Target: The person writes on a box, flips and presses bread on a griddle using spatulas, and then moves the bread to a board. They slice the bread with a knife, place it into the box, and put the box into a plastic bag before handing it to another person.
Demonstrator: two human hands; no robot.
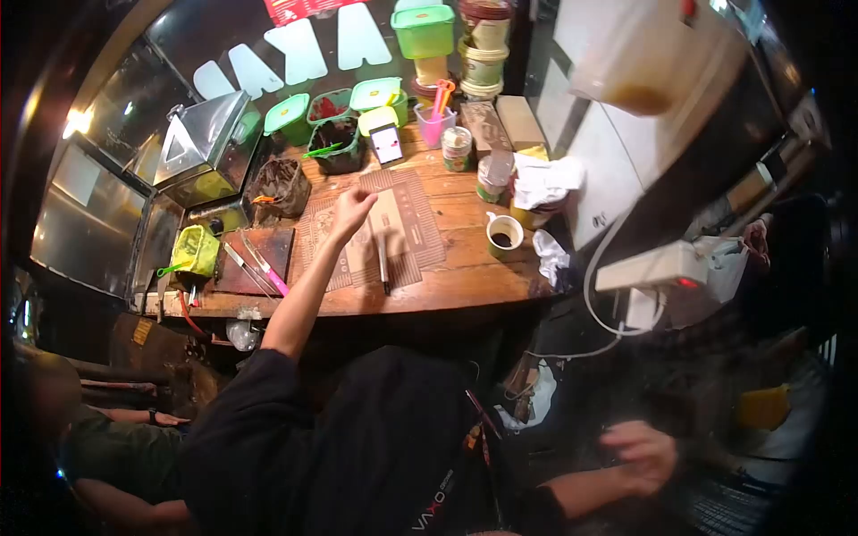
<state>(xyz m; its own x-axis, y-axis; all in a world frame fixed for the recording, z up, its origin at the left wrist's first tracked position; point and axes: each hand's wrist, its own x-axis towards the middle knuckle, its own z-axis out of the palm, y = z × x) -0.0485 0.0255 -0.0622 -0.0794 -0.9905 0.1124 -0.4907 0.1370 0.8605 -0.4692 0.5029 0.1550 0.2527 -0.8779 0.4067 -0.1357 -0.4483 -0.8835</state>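
My left hand [354, 213] is closed over a flat sheet of printed brown cardboard [416, 214] on the wooden table, its shadow falling on the sheet. What the curled fingers hold, if anything, is hidden. A marker-like stick [383, 259], pale with a dark tip, lies across the cardboard just right of my left wrist. Away from the table, low on the right, my right hand [642, 454] hangs beside my body, its fingers smeared by motion.
Left of the cardboard, knives with a pink handle [275, 280] lie on a dark board [270, 246]. Tubs [338, 147], a phone [386, 145] and a steel box [207, 147] line the back. A cup [503, 237] stands right. Another person [125, 447] sits lower left.
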